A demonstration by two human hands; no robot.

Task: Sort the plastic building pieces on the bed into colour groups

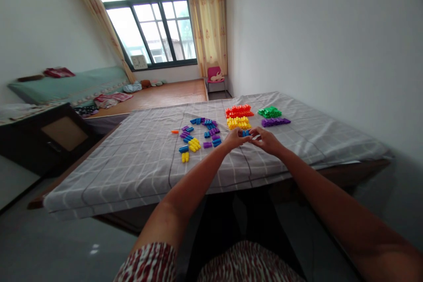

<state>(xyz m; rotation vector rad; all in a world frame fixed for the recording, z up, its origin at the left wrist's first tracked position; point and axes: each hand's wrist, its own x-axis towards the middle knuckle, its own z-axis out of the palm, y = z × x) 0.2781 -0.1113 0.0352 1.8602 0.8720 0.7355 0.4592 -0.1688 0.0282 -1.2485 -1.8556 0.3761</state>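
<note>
Close to the cloth, just in front of the yellow row, my left hand [235, 138] is closed with its fingertips on some blue plastic pieces [246, 133]. My right hand [266, 140] grips the same blue pieces from the other side, thumb and fingers bent together. The pieces look like short ribbed tubes; their exact kind is too small to tell. Beyond my hands lie a yellow row [239, 122] and an orange-red row [239, 111]. To their right are a green pile [269, 112] and a purple row [275, 122].
Loose purple and blue pieces [214, 131] lie scattered to the left, with yellow ones [194, 144] and a single orange piece [175, 132]. A grey checked cloth [132, 163] covers the table. Behind stand a wooden bed platform [172, 92] and a pink chair [214, 72].
</note>
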